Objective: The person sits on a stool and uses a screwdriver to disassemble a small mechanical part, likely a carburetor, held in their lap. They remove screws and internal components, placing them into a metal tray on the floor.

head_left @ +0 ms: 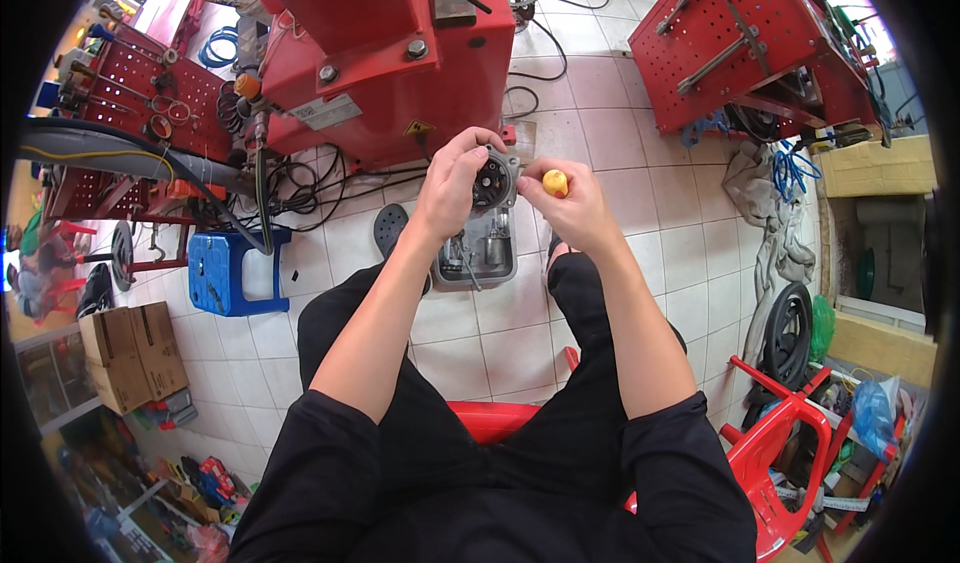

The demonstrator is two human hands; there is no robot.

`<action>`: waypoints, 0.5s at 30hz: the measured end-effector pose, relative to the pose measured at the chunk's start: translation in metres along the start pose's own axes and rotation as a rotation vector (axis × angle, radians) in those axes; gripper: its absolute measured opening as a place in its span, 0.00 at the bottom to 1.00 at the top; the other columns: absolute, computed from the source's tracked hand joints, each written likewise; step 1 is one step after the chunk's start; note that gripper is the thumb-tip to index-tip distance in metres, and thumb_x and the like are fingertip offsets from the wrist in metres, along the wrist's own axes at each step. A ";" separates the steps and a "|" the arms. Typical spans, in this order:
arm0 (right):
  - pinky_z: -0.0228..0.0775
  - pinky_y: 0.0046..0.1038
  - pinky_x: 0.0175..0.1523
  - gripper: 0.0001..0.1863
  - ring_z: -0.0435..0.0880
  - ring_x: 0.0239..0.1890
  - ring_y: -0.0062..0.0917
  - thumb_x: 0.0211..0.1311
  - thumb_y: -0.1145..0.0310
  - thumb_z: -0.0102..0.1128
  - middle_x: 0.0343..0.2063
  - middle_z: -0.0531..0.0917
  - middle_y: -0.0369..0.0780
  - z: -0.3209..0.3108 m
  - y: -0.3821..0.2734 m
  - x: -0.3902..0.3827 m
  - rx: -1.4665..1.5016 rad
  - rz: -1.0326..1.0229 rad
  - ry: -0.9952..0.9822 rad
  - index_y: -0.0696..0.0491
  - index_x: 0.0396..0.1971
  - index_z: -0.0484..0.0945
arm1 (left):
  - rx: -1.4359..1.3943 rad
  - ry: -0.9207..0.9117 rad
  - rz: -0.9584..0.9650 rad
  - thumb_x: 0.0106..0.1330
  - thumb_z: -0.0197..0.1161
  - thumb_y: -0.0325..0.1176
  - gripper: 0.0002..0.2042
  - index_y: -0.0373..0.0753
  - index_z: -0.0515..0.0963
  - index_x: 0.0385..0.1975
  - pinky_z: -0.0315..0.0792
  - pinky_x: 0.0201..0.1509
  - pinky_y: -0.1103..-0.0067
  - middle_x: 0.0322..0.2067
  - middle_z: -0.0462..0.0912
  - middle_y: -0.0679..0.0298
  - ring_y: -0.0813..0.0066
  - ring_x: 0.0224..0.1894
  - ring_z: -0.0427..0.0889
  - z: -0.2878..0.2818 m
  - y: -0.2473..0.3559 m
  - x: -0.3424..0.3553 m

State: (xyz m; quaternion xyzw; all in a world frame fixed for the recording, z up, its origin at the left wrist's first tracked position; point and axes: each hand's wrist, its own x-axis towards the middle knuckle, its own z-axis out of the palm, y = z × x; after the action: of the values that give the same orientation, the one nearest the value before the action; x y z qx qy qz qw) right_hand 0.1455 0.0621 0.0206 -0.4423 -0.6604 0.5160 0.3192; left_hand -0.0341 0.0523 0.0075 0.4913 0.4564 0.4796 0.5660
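Over on the left, a cardboard box [135, 358] sits with its flaps down, so I can't see what is in it; the marks on it are too small to read. A blue stool [232, 273] stands to its right, and behind that rises a red machine [440, 88]. A pale label [328, 112] is fixed to it, its small print too blurred to make out, and farther right on it is a yellow warning sticker [420, 129].

In the middle the person sits with both hands raised over a grey tray [475, 285] on the tiled floor, between the feet. Loose metal bits [454, 256] lie in its left side, a silvery cylinder [495, 251] in its right. The left hand [450, 191] curls round the left side of a metal part [491, 183] held above the tray. The part is round, with a dark, ridged inside and a silvery rim with lugs. The right hand [575, 213] is closed round a yellow handle [555, 184], thumb and forefinger drawn together at the part's right edge; I can't tell what those fingertips pinch.

Farther right are a heap of grey cloth [765, 218], a black tyre [789, 333] and a crumpled blue bag [873, 418], its contents unclear.
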 end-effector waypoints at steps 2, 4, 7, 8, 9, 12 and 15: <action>0.60 0.16 0.22 0.08 0.69 0.19 0.11 0.57 0.69 0.59 0.16 0.72 0.30 0.000 0.001 0.000 0.062 0.044 -0.019 0.58 0.24 0.76 | 0.017 -0.004 0.003 0.59 0.44 0.40 0.16 0.33 0.71 0.35 0.65 0.36 0.86 0.27 0.74 0.67 0.84 0.30 0.70 0.000 0.000 0.000; 0.58 0.15 0.20 0.07 0.68 0.17 0.10 0.58 0.69 0.59 0.16 0.71 0.29 0.000 -0.001 0.000 0.163 0.127 -0.039 0.56 0.24 0.76 | 0.040 -0.008 0.017 0.59 0.43 0.40 0.16 0.33 0.71 0.35 0.65 0.36 0.85 0.27 0.74 0.67 0.84 0.30 0.70 -0.001 0.001 0.001; 0.57 0.18 0.24 0.09 0.65 0.19 0.10 0.58 0.69 0.57 0.16 0.70 0.29 0.001 -0.008 -0.001 0.230 0.226 -0.033 0.57 0.23 0.75 | 0.049 0.010 0.041 0.58 0.43 0.39 0.16 0.33 0.71 0.35 0.65 0.36 0.85 0.27 0.74 0.67 0.84 0.30 0.70 -0.001 0.004 0.000; 0.57 0.17 0.23 0.09 0.64 0.19 0.10 0.58 0.69 0.57 0.15 0.70 0.28 0.001 -0.008 -0.001 0.240 0.221 -0.033 0.57 0.22 0.75 | 0.040 0.016 0.028 0.58 0.43 0.40 0.16 0.33 0.71 0.35 0.65 0.36 0.85 0.27 0.74 0.67 0.83 0.30 0.70 0.000 0.006 0.000; 0.56 0.17 0.22 0.09 0.64 0.18 0.09 0.59 0.69 0.57 0.15 0.70 0.28 0.001 -0.008 -0.001 0.250 0.217 -0.033 0.56 0.22 0.74 | 0.031 0.021 0.015 0.58 0.43 0.40 0.16 0.34 0.70 0.35 0.65 0.36 0.85 0.26 0.73 0.67 0.83 0.30 0.70 0.001 0.008 -0.001; 0.55 0.16 0.20 0.09 0.64 0.16 0.09 0.59 0.68 0.57 0.14 0.69 0.28 -0.001 -0.005 0.000 0.280 0.229 -0.071 0.55 0.22 0.73 | 0.065 0.023 -0.002 0.58 0.43 0.40 0.16 0.34 0.70 0.35 0.65 0.36 0.85 0.26 0.73 0.67 0.83 0.30 0.70 0.001 0.006 -0.002; 0.55 0.16 0.19 0.10 0.65 0.15 0.10 0.60 0.67 0.57 0.14 0.69 0.28 -0.006 -0.001 0.000 0.349 0.249 -0.140 0.53 0.22 0.72 | 0.094 0.010 0.030 0.58 0.43 0.41 0.17 0.34 0.70 0.36 0.65 0.36 0.85 0.26 0.73 0.66 0.83 0.31 0.70 0.000 -0.002 -0.004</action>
State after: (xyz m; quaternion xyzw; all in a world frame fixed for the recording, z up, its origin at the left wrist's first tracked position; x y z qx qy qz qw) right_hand 0.1508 0.0644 0.0231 -0.4217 -0.5219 0.6875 0.2778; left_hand -0.0342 0.0482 0.0054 0.5217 0.4738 0.4685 0.5328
